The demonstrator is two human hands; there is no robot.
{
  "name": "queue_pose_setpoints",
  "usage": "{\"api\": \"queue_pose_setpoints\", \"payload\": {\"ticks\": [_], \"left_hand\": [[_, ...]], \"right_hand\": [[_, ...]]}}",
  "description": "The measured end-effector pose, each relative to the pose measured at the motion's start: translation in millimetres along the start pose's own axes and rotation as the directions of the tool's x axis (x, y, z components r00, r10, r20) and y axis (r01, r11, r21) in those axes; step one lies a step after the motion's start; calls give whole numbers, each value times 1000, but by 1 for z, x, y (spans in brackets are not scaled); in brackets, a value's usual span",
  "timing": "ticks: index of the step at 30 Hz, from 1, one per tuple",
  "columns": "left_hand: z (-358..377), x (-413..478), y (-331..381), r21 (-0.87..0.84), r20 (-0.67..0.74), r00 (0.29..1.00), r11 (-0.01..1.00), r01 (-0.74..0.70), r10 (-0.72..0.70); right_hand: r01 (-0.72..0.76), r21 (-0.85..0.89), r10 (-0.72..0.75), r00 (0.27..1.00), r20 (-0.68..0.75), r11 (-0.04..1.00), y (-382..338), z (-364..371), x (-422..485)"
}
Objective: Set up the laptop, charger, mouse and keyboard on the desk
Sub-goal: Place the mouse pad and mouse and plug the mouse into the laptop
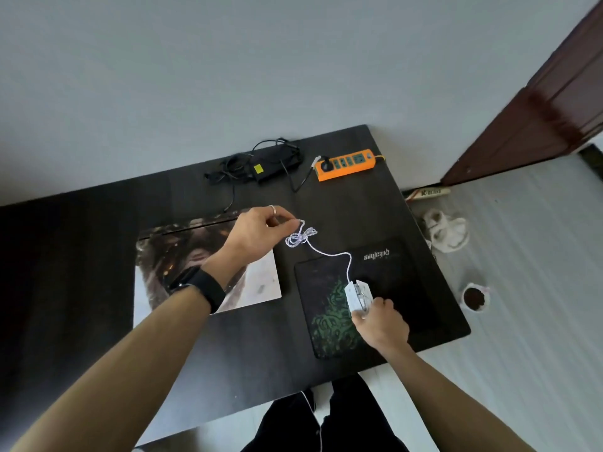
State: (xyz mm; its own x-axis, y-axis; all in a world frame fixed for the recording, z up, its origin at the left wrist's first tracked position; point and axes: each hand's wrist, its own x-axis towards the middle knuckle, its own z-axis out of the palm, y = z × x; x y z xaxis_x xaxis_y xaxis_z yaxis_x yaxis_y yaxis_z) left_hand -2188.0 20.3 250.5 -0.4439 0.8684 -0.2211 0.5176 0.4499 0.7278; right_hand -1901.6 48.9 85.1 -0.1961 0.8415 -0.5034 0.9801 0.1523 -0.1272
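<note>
Pinching the mouse cable (301,235), the left hand (257,231) lifts its coil clear, probably to untangle it. The right hand (380,322) is clamped on the mouse (357,294), steadying it on the mouse pad (329,324).

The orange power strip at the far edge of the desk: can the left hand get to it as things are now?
Probably yes. The left hand hovers short of the orange power strip, with bare desk between them. But it pinches the white mouse cable, so it would carry or drop that first.
</note>
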Motion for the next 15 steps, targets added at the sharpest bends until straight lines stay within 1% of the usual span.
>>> {"api": "queue_pose_setpoints", "payload": {"ticks": [5,8,9,10,11,12,13,14,15], "left_hand": [[-5,-4,-3,-23,47,996,997,-71,72],[-10,-6,-5,-36,108,991,996,-78,81],[-12,-5,-5,-28,138,987,997,-77,81],[-12,-3,-5,-17,171,982,997,-73,75],[-12,-2,-4,0,207,976,997,-74,73],[-12,-2,-4,16,249,966,997,-76,70],[-11,-2,-4,33,296,953,996,-81,67],[-8,-1,-4,57,339,939,994,-89,65],[-5,-2,-5,88,368,927,991,-104,64]], "right_hand": [[-108,-13,108,994,20,994,10,-7,-3],[-128,-113,129,992,0,985,5,-11,-9],[-130,-71,130,991,-7,989,-2,-16,-10],[-132,79,131,991,19,988,-15,-24,-12],[-135,321,114,990,83,938,-33,-37,-16],[-191,585,81,975,209,788,-55,-53,-20],[-312,775,11,930,367,550,-76,-67,-23],[-413,847,-90,881,465,336,-96,-80,-25],[-455,872,-175,857,484,180,-113,-91,-27]]}}
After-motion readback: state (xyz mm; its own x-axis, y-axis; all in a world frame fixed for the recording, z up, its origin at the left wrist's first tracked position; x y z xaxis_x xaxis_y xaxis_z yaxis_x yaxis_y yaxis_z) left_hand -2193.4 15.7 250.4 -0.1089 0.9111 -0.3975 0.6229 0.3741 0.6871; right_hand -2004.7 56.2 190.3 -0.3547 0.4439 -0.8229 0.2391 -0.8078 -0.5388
